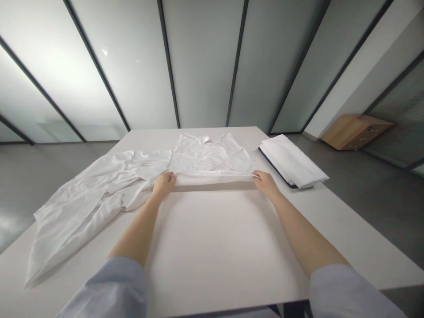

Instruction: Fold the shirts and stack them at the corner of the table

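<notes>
A white shirt [212,155] lies half folded at the far middle of the white table [212,247]. My left hand [164,184] is closed on the near left corner of its folded edge. My right hand [265,182] is closed on the near right corner. The edge between them is stretched straight and raised slightly above the table, casting a shadow below. The shirt's collar points away from me.
A crumpled white garment [86,198] spreads over the table's left side, reaching the left edge. A stack of folded white cloth [291,162] sits at the far right. A wooden cabinet [356,131] stands on the floor beyond, with glass wall panels behind.
</notes>
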A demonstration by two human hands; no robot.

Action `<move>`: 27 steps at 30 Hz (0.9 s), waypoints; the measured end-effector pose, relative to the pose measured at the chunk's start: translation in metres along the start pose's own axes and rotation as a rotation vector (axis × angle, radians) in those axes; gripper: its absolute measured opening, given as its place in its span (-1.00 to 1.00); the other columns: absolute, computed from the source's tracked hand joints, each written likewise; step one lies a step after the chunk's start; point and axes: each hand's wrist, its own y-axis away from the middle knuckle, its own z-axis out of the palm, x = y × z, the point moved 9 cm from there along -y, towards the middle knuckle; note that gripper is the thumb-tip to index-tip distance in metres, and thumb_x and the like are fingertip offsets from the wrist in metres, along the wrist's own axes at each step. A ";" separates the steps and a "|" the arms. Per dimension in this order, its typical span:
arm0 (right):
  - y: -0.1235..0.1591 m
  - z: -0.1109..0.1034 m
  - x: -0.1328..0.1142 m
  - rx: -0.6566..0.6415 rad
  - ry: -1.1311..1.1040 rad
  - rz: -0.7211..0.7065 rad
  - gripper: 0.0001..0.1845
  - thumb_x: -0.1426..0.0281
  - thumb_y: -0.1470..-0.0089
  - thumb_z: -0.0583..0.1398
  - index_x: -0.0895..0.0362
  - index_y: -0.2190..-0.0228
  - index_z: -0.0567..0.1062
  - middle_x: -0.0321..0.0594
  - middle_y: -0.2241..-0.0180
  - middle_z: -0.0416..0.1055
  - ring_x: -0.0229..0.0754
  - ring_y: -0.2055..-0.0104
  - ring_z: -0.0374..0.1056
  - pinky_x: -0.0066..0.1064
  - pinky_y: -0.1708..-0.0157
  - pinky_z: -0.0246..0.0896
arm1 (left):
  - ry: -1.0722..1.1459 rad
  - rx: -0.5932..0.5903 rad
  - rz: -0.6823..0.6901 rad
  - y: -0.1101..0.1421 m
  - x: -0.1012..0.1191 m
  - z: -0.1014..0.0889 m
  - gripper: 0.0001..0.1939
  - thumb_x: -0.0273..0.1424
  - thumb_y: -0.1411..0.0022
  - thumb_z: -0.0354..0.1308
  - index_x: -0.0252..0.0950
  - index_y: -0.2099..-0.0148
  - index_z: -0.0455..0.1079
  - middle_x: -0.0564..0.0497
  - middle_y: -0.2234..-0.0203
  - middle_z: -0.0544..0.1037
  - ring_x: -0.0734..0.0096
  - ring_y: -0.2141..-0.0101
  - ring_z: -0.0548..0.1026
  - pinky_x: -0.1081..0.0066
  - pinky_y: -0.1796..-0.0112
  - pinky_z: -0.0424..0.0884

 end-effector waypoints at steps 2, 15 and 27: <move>0.005 -0.004 -0.006 -0.135 -0.006 -0.055 -0.67 0.45 0.08 0.00 0.13 0.41 0.56 -0.14 0.38 0.56 -0.05 0.27 0.44 -0.36 0.25 0.25 | 0.032 -0.062 0.071 0.002 0.004 -0.006 -0.77 -0.40 -0.16 -0.12 -0.23 0.48 0.29 -0.02 0.54 0.45 0.27 0.40 0.44 0.38 0.33 0.28; 0.027 -0.111 -0.018 -0.248 -0.099 -0.079 -0.74 0.26 -0.05 0.13 0.10 0.37 0.59 -0.08 0.32 0.56 -0.04 0.33 0.43 -0.33 0.37 0.30 | 0.494 -0.354 0.166 0.034 -0.012 -0.092 -0.65 -0.03 0.01 0.15 -0.21 0.43 0.49 -0.02 0.48 0.56 0.19 0.38 0.49 0.34 0.35 0.45; -0.122 -0.036 0.000 0.141 0.327 0.172 -0.67 0.38 -0.15 0.08 0.11 0.12 0.56 -0.04 0.17 0.55 -0.02 0.13 0.43 -0.34 0.22 0.23 | 0.011 0.072 -0.123 -0.115 -0.015 -0.011 -0.68 -0.38 -0.24 -0.05 -0.33 0.11 0.48 -0.15 0.23 0.59 0.22 0.20 0.49 0.40 0.25 0.31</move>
